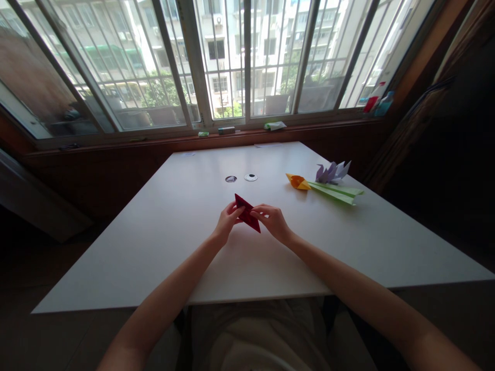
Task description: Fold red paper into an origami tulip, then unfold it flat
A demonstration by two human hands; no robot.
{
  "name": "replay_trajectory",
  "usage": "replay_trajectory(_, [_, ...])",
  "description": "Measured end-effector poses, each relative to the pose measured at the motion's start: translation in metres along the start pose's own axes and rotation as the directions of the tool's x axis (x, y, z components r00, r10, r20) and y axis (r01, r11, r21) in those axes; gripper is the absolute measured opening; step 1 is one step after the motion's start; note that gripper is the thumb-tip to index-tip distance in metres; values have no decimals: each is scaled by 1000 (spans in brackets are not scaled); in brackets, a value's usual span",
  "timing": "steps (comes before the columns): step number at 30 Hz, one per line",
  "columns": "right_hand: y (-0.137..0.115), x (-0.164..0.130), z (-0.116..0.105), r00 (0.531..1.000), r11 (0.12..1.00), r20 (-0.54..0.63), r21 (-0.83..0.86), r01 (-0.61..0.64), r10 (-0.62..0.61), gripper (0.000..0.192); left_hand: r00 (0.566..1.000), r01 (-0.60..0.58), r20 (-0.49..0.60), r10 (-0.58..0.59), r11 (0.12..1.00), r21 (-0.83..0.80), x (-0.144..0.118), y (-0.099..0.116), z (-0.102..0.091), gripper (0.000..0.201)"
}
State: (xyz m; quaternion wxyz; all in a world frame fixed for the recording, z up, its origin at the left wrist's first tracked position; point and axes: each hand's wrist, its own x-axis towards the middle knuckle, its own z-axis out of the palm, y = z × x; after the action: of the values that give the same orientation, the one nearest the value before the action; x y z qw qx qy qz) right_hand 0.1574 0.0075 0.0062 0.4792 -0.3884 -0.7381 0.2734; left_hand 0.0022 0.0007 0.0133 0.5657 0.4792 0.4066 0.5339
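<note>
A folded piece of dark red paper (249,218), shaped like a slanted diamond, is held between both hands above the white table (162,257). My left hand (228,219) grips its left side, thumb on the near face and fingers behind. My right hand (273,220) pinches its right edge between thumb and fingertips. The paper's far side is hidden from me. Beyond the hands lie two small round pieces, a dark-patterned disc (231,179) and a white disc with a black spot (250,177).
To the right on the table rest an orange and yellow folded paper piece (298,182), long green folded paper (338,192) and purple folded paper (332,172). Small packets, one a green and white packet (275,125), lie along the window sill (154,141). Bottles (382,104) stand at its right end.
</note>
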Motion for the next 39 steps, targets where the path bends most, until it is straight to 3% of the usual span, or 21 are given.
replay_trajectory(14, [-7,-2,0,1000,992,-17,-124,16,-18,20,1000,15,1,-15,1000,-11,0,-8,1,43])
replay_trajectory(21, [-7,-1,1,999,995,-32,-100,26,-30,20,996,39,80,-36,999,-38,-2,-17,3,54])
replay_trajectory(29, [2,-2,5,994,945,-4,-308,105,-112,6,999,-34,-5,34,999,1,2,-14,5,30])
replay_trajectory(32, [3,-2,5,995,956,-10,-280,89,-95,8,999,-47,-10,47,999,26,3,-15,4,28])
replay_trajectory(39, [1,0,3,1000,995,-16,-95,-3,1,8,983,-181,34,178,977,111,7,-26,-2,44])
